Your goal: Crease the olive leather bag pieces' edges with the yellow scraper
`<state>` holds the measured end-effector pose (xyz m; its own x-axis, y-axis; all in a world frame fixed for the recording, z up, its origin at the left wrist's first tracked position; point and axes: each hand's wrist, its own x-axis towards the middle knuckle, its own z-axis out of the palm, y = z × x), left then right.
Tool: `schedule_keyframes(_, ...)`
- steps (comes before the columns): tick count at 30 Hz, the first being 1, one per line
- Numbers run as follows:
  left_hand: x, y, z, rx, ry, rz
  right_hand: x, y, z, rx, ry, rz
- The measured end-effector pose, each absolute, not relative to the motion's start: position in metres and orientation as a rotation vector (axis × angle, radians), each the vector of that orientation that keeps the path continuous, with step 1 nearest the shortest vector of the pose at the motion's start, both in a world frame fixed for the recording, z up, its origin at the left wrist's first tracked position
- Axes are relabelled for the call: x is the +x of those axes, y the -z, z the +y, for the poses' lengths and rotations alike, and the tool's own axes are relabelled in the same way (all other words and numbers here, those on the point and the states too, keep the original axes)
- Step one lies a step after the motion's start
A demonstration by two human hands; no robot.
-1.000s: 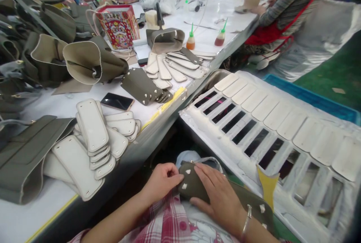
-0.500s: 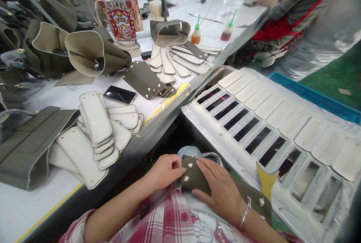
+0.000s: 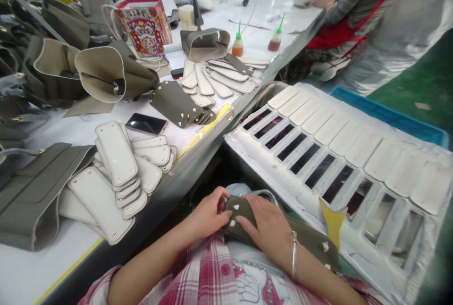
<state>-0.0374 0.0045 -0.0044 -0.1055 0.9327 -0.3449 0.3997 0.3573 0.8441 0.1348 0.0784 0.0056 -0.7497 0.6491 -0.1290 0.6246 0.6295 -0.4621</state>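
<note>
A dark olive, round-ended bag panel lies across my lap, with small pale tabs showing near its ends. At its left end, my left hand is closed, thumb and fingers pinching the rim. My right hand grips the same end from above, its thumb pressed beside the pale tabs and its fingers curled over the far edge. What lies under the fingers is hidden. On the table to the left, cream panels with metal studs lie in a fanned stack. Similar olive panels are piled farther back.
A phone rests between the piles. Olive bag bodies crowd the left, near a red paper bag. Two green-tipped bottles stand behind. On my right is a white slotted rack bearing pale pieces; a person stands beyond.
My right thumb has moved up toward the tabs on the panel's left end. Both hands keep their hold, and the view has shifted slightly.
</note>
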Motion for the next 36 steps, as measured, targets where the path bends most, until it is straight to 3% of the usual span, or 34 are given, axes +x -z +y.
schedule_keyframes(9,-0.045,0.011,0.011,1.103,-0.723,1.568,0.132,-0.01,0.085,-1.18,-0.842,-2.804)
schedule_keyframes(15,-0.05,0.012,0.019,1.22,-0.631,1.472,0.142,-0.004,0.071,-0.91,-0.7,-2.786)
schedule_keyframes(22,-0.054,-0.003,0.018,1.575,-0.569,1.567,0.137,0.002,0.056,-0.881,-0.487,-2.897)
schedule_keyframes(28,-0.045,-0.019,0.019,2.034,-0.456,1.461,0.198,-0.004,0.068,-0.876,-0.474,-2.942)
schedule_keyframes(36,-0.008,0.002,0.029,2.19,-0.274,1.331,0.258,0.001,0.075,-0.975,-0.47,-2.89)
